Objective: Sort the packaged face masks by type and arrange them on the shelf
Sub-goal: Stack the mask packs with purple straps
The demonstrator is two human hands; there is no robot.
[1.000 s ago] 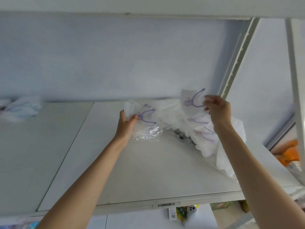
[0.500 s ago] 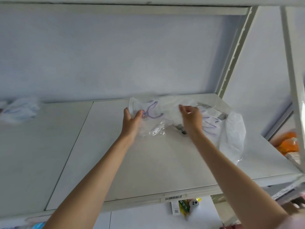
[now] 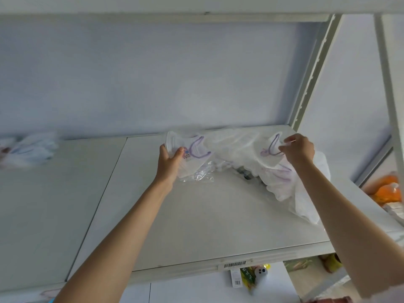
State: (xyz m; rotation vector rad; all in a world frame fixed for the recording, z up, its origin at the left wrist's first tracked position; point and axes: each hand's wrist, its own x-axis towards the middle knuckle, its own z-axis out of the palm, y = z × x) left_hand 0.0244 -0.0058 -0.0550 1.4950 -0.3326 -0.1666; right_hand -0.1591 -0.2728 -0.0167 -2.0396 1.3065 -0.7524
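Observation:
A pile of white face masks with purple ear loops, in clear wrappers, lies at the back right of the white shelf (image 3: pixel 196 226). My left hand (image 3: pixel 169 164) grips a small stack of packaged masks (image 3: pixel 192 156) at the pile's left end, thumb on top. My right hand (image 3: pixel 298 150) pinches the top edge of another packaged mask (image 3: pixel 270 153), lifting it above the rest of the pile (image 3: pixel 282 182). A white plastic bag (image 3: pixel 306 204) lies under and behind the pile, partly hidden by my right forearm.
Another heap of packaged masks (image 3: pixel 30 149), with blue tones, sits blurred at the far left of the shelf. A slotted upright post (image 3: pixel 310 73) stands at the back right. A barcode label (image 3: pixel 235 264) marks the front edge. Below hang small packets (image 3: pixel 251 278); orange items (image 3: pixel 387 191) lie to the right.
My right hand moved from the middle of the pile out to the right and picked up a mask package by its top edge. My left hand stayed on its stack.

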